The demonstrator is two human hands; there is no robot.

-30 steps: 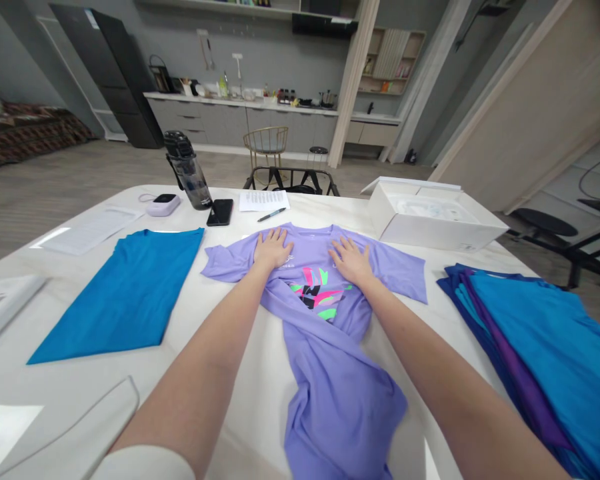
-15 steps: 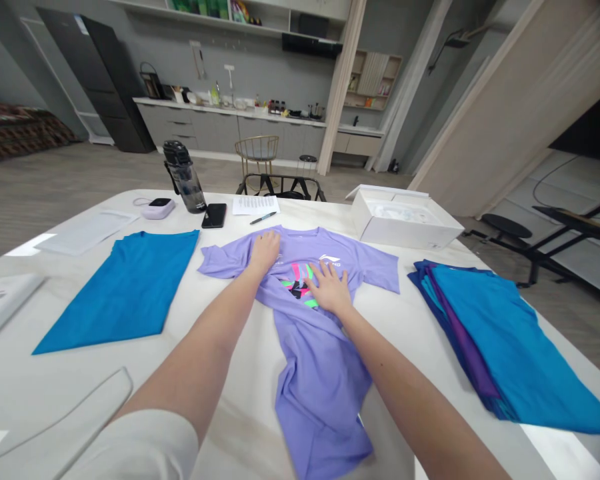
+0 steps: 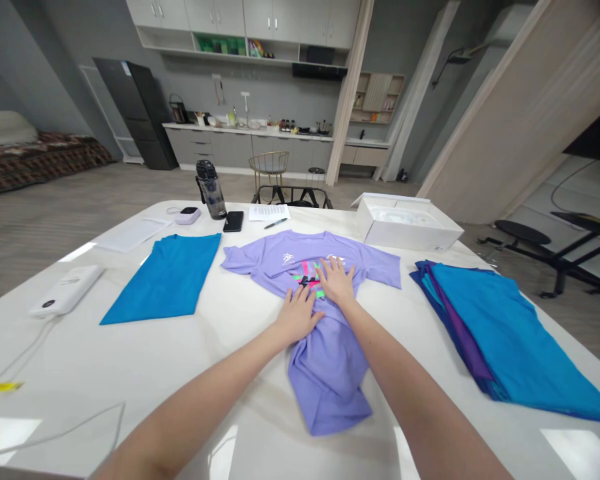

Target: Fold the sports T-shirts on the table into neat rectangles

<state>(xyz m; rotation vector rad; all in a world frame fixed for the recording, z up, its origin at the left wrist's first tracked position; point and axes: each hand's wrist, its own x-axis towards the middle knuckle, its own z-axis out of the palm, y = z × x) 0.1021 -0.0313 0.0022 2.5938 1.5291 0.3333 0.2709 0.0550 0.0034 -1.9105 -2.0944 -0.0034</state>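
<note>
A light purple T-shirt [image 3: 330,373] lies on the white table [image 3: 240,360], its sleeves spread to both sides and its lower part bunched and twisted. My left hand [image 3: 299,315] rests on the middle of the shirt at its left edge, fingers spread. Just up and right of it, my right hand [image 3: 337,281] lies flat with fingers apart beside the colourful print. Neither hand holds anything. Part of the print is covered by the fingers.
A blue folded shirt [image 3: 167,280] lies left, a stack of blue and purple clothes [image 3: 510,333] right. Behind are an open white box [image 3: 405,230], a bottle [image 3: 213,193], a phone [image 3: 233,221], a pen [image 3: 276,223] and paper. A white power bank [image 3: 67,291] with a cable sits far left.
My left hand has moved from the shirt's upper left down to its middle, close to my right hand. The shirt's lower part is more bunched. The view has shifted left.
</note>
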